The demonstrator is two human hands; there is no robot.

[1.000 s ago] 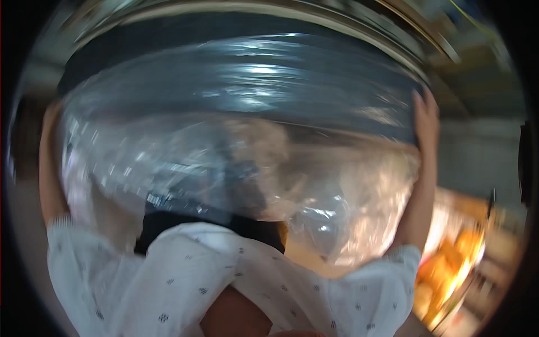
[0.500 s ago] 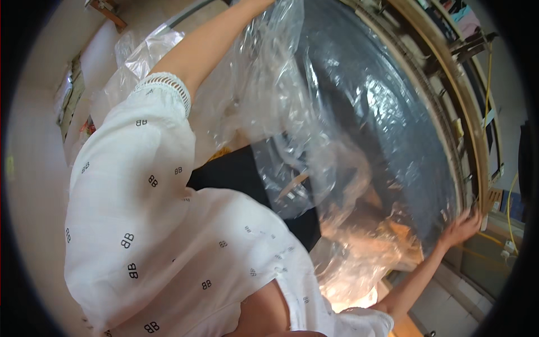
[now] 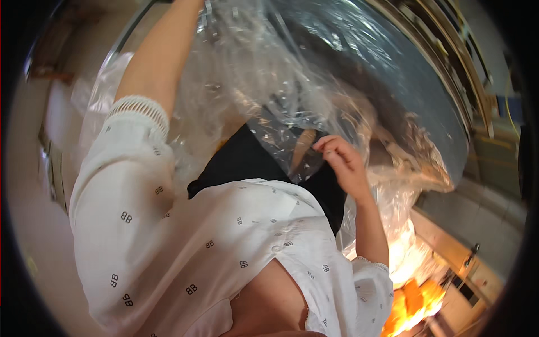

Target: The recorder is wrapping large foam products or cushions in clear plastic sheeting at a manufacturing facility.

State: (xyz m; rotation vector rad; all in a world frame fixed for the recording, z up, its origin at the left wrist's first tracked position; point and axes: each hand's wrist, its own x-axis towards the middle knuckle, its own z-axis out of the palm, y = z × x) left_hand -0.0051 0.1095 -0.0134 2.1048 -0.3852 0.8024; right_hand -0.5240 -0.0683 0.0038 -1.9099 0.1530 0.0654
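"Where's the clear plastic sheet [image 3: 241,67]?"
"Over the grey surface [image 3: 401,62], hanging before the black garment [image 3: 238,160]."
"Grip?"
"The right hand [image 3: 347,165] curls by the plastic; whether it pinches any, one can't tell. The left hand is out of view."

A plain, pale surface [image 3: 33,196] fills the left side, floor or wall being hard to tell apart there. Near the upper left is a brown wooden piece [image 3: 51,74], blurred, and to its right a slim metal bar [image 3: 119,45] slants. At the upper right, long wooden rails [image 3: 482,106] run side by side, with something blue [image 3: 508,108] just beyond them and a thin yellow cord nearby. Below spreads a grey, smooth surface [image 3: 477,208]. Strong warm light glows at the lower right, around a bright orange bundle [image 3: 418,297] next to light-brown wooden furniture [image 3: 438,233]
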